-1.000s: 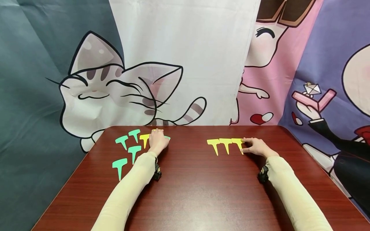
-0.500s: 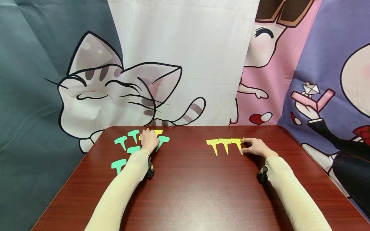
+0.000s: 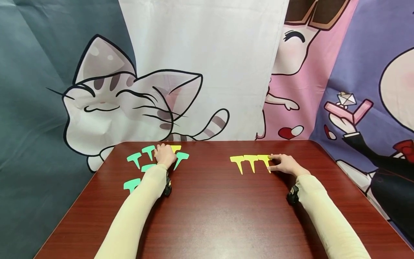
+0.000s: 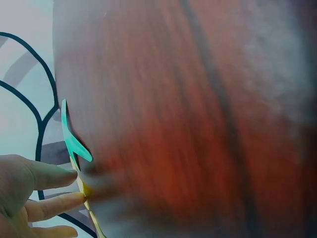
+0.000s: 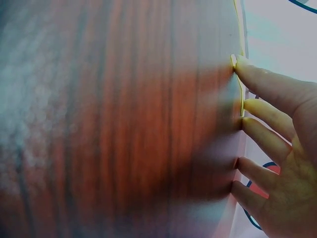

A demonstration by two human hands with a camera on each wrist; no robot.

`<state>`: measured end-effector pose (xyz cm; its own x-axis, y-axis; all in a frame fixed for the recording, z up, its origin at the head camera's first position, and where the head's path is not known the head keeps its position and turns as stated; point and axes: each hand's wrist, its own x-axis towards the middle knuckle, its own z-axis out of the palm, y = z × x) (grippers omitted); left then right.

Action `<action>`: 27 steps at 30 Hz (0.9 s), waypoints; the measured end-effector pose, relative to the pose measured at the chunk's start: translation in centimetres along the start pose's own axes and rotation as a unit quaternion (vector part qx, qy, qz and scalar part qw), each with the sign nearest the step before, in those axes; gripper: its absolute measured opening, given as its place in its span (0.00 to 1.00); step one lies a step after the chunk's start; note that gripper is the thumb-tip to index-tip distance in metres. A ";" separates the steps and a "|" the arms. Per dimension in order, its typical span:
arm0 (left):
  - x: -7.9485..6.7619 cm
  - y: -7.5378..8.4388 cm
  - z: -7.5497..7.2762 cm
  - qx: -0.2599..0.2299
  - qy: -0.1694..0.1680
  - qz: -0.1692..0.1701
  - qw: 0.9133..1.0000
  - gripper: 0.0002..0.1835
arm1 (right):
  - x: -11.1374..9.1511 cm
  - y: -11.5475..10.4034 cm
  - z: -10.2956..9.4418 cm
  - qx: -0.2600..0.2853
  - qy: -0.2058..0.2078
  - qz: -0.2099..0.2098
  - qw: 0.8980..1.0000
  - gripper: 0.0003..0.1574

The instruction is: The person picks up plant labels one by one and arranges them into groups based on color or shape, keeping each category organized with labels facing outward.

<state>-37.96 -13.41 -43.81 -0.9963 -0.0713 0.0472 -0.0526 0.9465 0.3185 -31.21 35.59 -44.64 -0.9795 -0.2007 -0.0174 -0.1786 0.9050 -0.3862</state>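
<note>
My left hand [image 3: 165,155] is over a T-shaped yellow plant label at the table's far left and mostly hides it from the head camera. In the left wrist view, thumb and index finger pinch at this yellow label [image 4: 86,190], and a green plant label [image 4: 74,145] lies beside the thumb. My right hand [image 3: 284,164] rests on the table with spread fingers. Its thumb and fingertips touch the rightmost yellow plant label [image 3: 265,157] of a row. The middle label [image 3: 251,158] and left label [image 3: 237,159] of that row lie crossbar to crossbar, stems toward me.
Green plant labels lie around my left hand: one at the far side [image 3: 148,149], one at the left [image 3: 134,157], one nearer me [image 3: 131,184] and one at the right [image 3: 182,156]. Another yellow label [image 3: 176,148] shows behind the hand. A printed cloth [image 3: 207,90] hangs behind the table [image 3: 210,216].
My left hand has moved left, off the right-hand green label and the farther yellow one, onto the nearer yellow label. My right hand stays at the end of the yellow row.
</note>
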 end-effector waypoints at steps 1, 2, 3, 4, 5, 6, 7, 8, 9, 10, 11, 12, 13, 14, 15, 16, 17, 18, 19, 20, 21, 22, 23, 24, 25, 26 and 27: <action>0.1 0.0 0.0 -0.001 0.000 -0.001 1.000 0.10 | 0.0 0.0 0.0 0.001 0.000 0.000 1.000 0.45; 0.1 0.0 0.0 -0.002 0.000 -0.002 1.000 0.10 | 0.0 0.0 0.0 0.002 0.000 0.001 1.000 0.45; 0.1 0.0 0.0 0.000 0.001 -0.002 1.000 0.10 | 0.0 -0.1 0.0 0.003 0.000 0.001 1.000 0.45; 0.1 0.0 0.0 0.001 0.002 -0.003 1.000 0.10 | 0.0 -0.1 0.0 0.003 -0.001 0.001 1.000 0.45; 0.1 0.1 0.0 0.002 0.003 -0.003 1.000 0.10 | -0.1 -0.1 0.0 0.003 -0.002 0.001 1.000 0.45; 0.1 0.1 0.1 0.002 0.004 -0.004 1.000 0.11 | -0.1 -0.1 0.0 0.003 -0.002 0.001 1.000 0.45; 0.2 0.1 0.1 0.002 0.004 -0.005 1.000 0.11 | -0.1 -0.1 0.0 0.003 -0.002 0.002 1.000 0.45; 0.2 0.1 0.1 0.000 0.005 -0.005 1.000 0.12 | -0.1 -0.1 0.0 0.004 -0.002 0.002 1.000 0.45; 0.2 0.1 0.1 -0.001 0.006 -0.006 1.000 0.12 | -0.1 -0.1 0.0 0.003 -0.001 0.001 1.000 0.45; 0.3 0.2 0.1 -0.004 0.006 -0.008 1.000 0.13 | -0.1 -0.1 0.0 0.003 -0.001 0.001 1.000 0.45; 0.3 0.2 0.2 -0.008 0.006 -0.009 1.000 0.13 | -0.1 -0.1 0.0 0.003 -0.001 0.002 1.000 0.45; 0.3 0.2 0.2 -0.010 0.006 -0.010 1.000 0.14 | 0.0 -0.1 0.0 0.003 -0.001 0.002 1.000 0.45; 0.3 0.2 0.2 -0.012 0.007 -0.012 1.000 0.14 | 0.0 -0.1 0.0 0.002 0.000 0.001 1.000 0.45; 0.3 0.2 0.2 -0.013 0.006 -0.013 1.000 0.13 | 0.0 -0.1 0.0 0.001 0.001 0.000 1.000 0.45; 0.3 0.2 0.1 -0.013 0.005 -0.015 1.000 0.13 | 0.0 -0.1 0.0 -0.001 0.002 0.000 1.000 0.44; 0.3 0.2 0.1 -0.014 0.004 -0.016 1.000 0.12 | 0.0 -0.1 0.0 -0.002 0.003 0.000 1.000 0.44; 0.4 0.2 0.1 -0.014 0.003 -0.018 1.000 0.12 | 0.0 -0.1 0.0 -0.003 0.004 0.000 1.000 0.44; 0.4 0.3 0.1 -0.014 0.003 -0.019 1.000 0.12 | 0.0 -0.1 0.0 -0.003 0.003 0.000 1.000 0.44; 0.4 0.3 0.1 -0.016 0.002 -0.020 1.000 0.12 | 0.0 -0.1 0.0 -0.003 0.003 0.001 1.000 0.44; 0.4 0.3 0.1 -0.018 0.002 -0.022 1.000 0.12 | 0.0 -0.1 -0.1 -0.003 0.002 0.001 1.000 0.44; 0.5 0.3 0.1 -0.019 0.003 -0.023 1.000 0.12 | 0.0 -0.1 -0.1 -0.003 0.002 0.002 1.000 0.44; 0.5 0.3 0.2 -0.021 0.006 -0.026 0.999 0.13 | 0.0 -0.1 -0.1 -0.003 0.002 0.002 1.000 0.44; 0.6 0.3 0.2 -0.021 0.009 -0.029 0.999 0.13 | 0.0 -0.1 -0.1 -0.002 0.002 0.003 1.000 0.44; 0.6 0.4 0.2 -0.021 0.012 -0.031 0.999 0.14 | 0.0 -0.1 -0.1 -0.002 0.002 0.003 1.000 0.44; 0.6 0.4 0.2 -0.021 0.014 -0.035 0.999 0.14 | 0.0 -0.1 -0.1 -0.002 0.002 0.003 1.000 0.44; 0.6 0.5 0.2 -0.020 0.015 -0.038 0.999 0.14 | 0.0 -0.1 -0.1 -0.003 0.003 0.003 1.000 0.44; 0.7 0.5 0.2 -0.020 0.015 -0.042 0.999 0.15 | 0.0 -0.1 -0.1 -0.003 0.003 0.003 1.000 0.44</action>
<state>-38.66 -12.91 -43.81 -0.9861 -0.1590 0.0476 -0.1316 0.9237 0.3599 -31.18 35.53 -44.50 -0.9811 -0.1932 -0.0134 -0.1736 0.9084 -0.3804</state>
